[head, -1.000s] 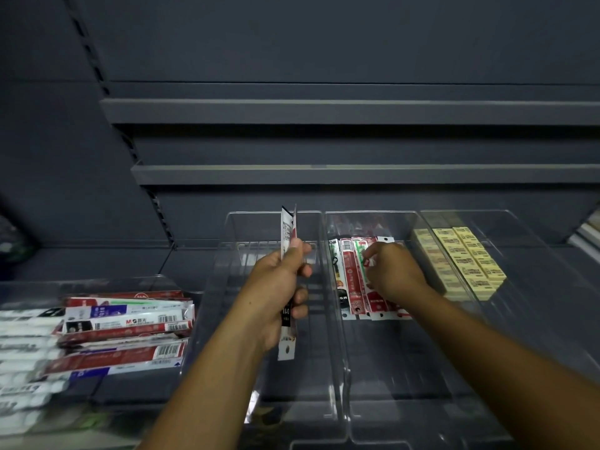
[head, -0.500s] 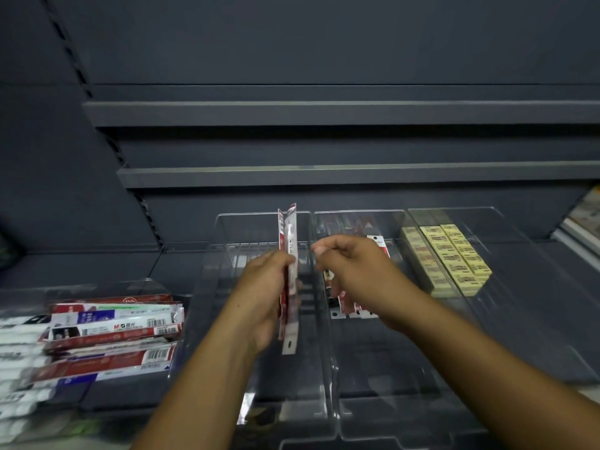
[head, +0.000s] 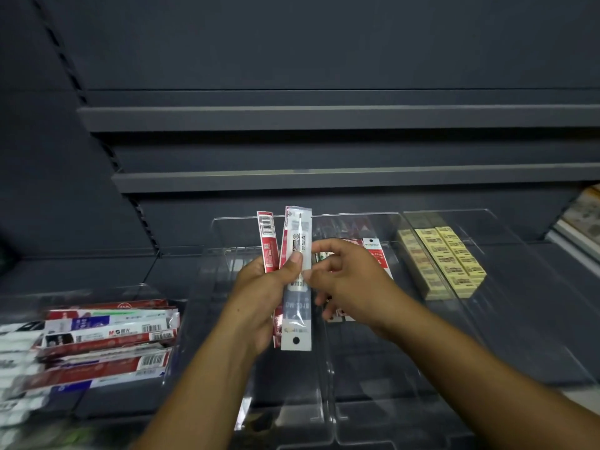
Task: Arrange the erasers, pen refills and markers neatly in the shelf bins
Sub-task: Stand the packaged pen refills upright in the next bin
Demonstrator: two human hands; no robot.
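Observation:
My left hand [head: 259, 297] grips a few slim packets upright over the left clear bin [head: 224, 241]: a clear marker packet [head: 297, 306] in front and a red packet [head: 268, 241] behind it. My right hand [head: 350, 280] has its fingertips on the right edge of the clear marker packet, fingers curled. Red and white refill packets [head: 376, 251] lie in the middle bin, mostly hidden by my right hand. Yellow erasers [head: 444, 261] stand in neat rows in the right clear bin [head: 519, 287].
A loose heap of red, white and blue packets [head: 104, 339] fills a clear tray at the left. Dark grey shelf ledges [head: 324, 181] run above the bins. Some stock [head: 581, 216] shows at the far right edge.
My right hand left the refill packets in the middle bin and came across to the packets in my left hand. The packets turned, so the clear marker packet now faces me.

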